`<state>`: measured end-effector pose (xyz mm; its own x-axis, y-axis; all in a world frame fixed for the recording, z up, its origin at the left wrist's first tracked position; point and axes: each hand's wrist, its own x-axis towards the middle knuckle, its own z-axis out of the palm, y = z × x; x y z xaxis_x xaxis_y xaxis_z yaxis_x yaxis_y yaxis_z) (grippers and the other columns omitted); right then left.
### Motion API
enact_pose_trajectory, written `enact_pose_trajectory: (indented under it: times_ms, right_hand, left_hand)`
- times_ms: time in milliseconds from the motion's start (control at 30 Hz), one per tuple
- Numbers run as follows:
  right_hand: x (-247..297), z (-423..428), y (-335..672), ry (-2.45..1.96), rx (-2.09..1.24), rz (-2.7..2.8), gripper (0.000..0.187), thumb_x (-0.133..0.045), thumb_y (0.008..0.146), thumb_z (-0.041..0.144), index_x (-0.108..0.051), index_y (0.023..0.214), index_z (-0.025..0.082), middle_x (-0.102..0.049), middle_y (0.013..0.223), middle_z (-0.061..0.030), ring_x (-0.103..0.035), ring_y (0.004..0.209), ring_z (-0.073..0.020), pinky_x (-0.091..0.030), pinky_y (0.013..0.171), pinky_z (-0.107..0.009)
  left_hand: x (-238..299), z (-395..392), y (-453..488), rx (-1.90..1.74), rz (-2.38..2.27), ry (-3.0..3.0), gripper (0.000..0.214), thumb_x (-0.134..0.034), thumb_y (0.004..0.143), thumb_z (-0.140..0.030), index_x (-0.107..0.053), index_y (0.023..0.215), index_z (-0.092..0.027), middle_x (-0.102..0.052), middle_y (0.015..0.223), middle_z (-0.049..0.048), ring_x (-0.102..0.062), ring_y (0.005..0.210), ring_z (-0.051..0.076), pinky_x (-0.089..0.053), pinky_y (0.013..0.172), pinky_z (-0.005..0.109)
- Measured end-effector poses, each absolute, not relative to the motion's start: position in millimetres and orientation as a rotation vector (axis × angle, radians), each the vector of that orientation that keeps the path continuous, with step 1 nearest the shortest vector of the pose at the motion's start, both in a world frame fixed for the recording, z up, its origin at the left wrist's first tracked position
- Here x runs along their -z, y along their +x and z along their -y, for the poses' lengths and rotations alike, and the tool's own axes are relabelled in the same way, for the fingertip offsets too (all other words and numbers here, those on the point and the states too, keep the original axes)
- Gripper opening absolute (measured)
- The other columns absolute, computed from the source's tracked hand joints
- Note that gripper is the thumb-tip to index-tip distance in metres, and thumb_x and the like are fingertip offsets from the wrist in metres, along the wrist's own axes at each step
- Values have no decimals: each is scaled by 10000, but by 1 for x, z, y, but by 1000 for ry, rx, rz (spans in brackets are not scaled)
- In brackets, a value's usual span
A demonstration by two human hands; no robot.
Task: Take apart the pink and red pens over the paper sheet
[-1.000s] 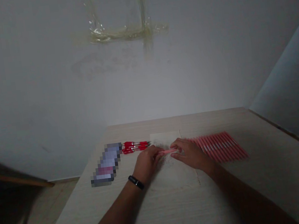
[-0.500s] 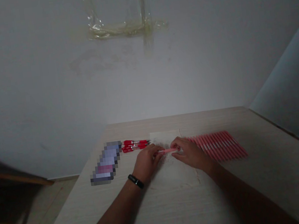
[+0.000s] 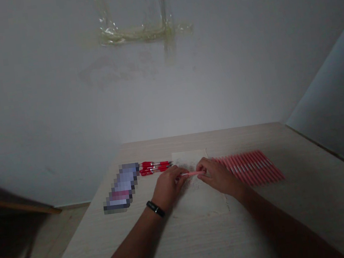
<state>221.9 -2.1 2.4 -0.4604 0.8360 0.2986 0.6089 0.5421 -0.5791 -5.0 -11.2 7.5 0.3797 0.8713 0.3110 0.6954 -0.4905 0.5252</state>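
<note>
My left hand (image 3: pixel 167 186) and my right hand (image 3: pixel 218 175) both pinch one pink pen (image 3: pixel 193 173), held level between them just above a white sheet (image 3: pixel 199 197) on the wooden table (image 3: pixel 310 212). The left fingers grip its left end, the right fingers its right end. A black band sits on my left wrist. To the right of my right hand lies a row of several pink pens (image 3: pixel 252 167) side by side. A small bunch of red pens (image 3: pixel 154 167) lies to the left, behind my left hand.
A blurred rectangular object (image 3: pixel 121 188) lies at the table's left edge beside the red pens. A grey wall with tape remains (image 3: pixel 144 32) stands behind the table. A dark wooden piece of furniture (image 3: pixel 5 225) is at far left, over the floor.
Both hands hold the pink pen in nearly the same place; they have shifted very slightly upward and closer together.
</note>
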Motion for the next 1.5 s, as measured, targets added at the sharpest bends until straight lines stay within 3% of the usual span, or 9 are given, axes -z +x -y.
enact_pose_trajectory:
  times_ms: [100, 333, 500, 600, 833, 1100, 1500]
  right_hand:
    - [-3, 4, 221, -1158, -534, 2220, 141, -671, 912, 268, -608, 1021, 206, -648, 996, -30, -591, 929, -178, -430, 816, -297]
    - [-2, 3, 222, -1063, -522, 2280, 233, -437, 1045, 267, -647, 969, 200, -645, 960, -47, -596, 941, -178, -433, 860, -309]
    - [-5, 4, 221, -1051, -486, 2267, 57, -584, 958, 197, -630, 993, 203, -652, 988, -40, -598, 955, -184, -437, 859, -311]
    - [-7, 6, 220, -1051, -496, 2249, 107, -615, 914, 145, -620, 1007, 198, -654, 997, -40, -594, 961, -185, -443, 852, -306]
    - [-6, 5, 219, -988, -530, 2268, 108, -543, 994, 225, -632, 1048, 198, -668, 1012, -48, -604, 958, -182, -451, 854, -309]
    - [-6, 5, 219, -972, -439, 2274, 172, -685, 873, 132, -621, 1018, 199, -625, 935, -25, -582, 898, -183, -433, 802, -295]
    - [-3, 4, 219, -983, -426, 2285, 298, -623, 786, -8, -622, 996, 203, -603, 936, -17, -563, 910, -176, -433, 815, -284]
  left_hand:
    - [-7, 11, -5, -805, -1369, 2342, 228, -571, 956, -363, -730, 998, -205, -688, 880, 47, -609, 768, 166, -437, 699, 265]
    - [-7, 11, -4, -802, -1331, 2343, 261, -548, 972, -384, -730, 1011, -202, -691, 890, 51, -608, 773, 163, -437, 702, 255]
    - [-6, 11, -4, -794, -1348, 2346, 241, -561, 966, -377, -726, 994, -204, -687, 873, 43, -600, 758, 162, -430, 692, 254]
    - [-5, 11, -4, -781, -1335, 2341, 224, -574, 959, -358, -723, 1019, -202, -698, 885, 48, -608, 775, 168, -431, 702, 256]
    - [-5, 12, -2, -766, -1302, 2323, 191, -590, 944, -335, -705, 1020, -202, -711, 905, 41, -607, 774, 170, -431, 728, 267]
    - [-5, 11, -1, -740, -1349, 2295, 143, -595, 926, -312, -676, 929, -195, -683, 827, 27, -587, 740, 171, -405, 683, 267]
    - [-5, 11, -2, -757, -1315, 2310, 158, -586, 935, -311, -696, 946, -199, -694, 849, 35, -600, 749, 169, -420, 702, 269]
